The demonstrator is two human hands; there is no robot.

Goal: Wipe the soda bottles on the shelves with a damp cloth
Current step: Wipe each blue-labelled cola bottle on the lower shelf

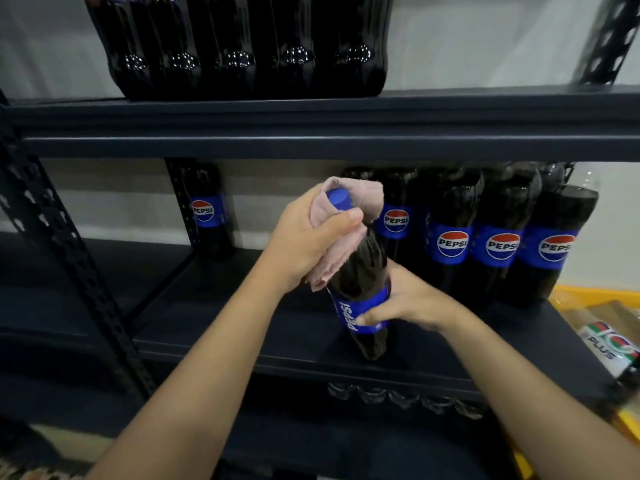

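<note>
Item 1, nearest: two bare forearms reaching in from the lower edge toward the middle shelf point(242, 344) of a dark metal rack.

Item 2: right hand point(412, 301), fingers and thumb curled round the blue label band of a Pepsi bottle point(360, 296), gripping it from the right side. The bottle stands near the front edge of the middle shelf, tilted, its neck leaning toward the left hand.

Item 3: left hand point(304, 237), closed round a pink cloth point(332, 244), thumb pressed over the fabric just below the cap. The cloth wraps the neck and shoulder of the held bottle; folds stick up behind the blue cap point(337, 197), which shows uncovered, and a loose end hangs beside the bottle's dark upper body.

Item 4: below the shelf edge, a row of clear bottle tops point(405, 398), partly hidden, detail uncertain.

Item 5: at the right margin, a yellow pack point(588, 299) and a bottle with a "PLUS" label point(609, 344) lying at an angle.

Item 6: farther back on the middle shelf, a row of upright Pepsi bottles point(485, 237) to the right of the held bottle, logos facing forward; one single Pepsi bottle point(207, 209) stands apart at the left, behind a perforated upright post point(59, 244).

Item 7, farthest: upper shelf point(346, 133), carrying a shrink-wrapped pack of dark bottles point(242, 46), seen from below, against a pale wall.
</note>
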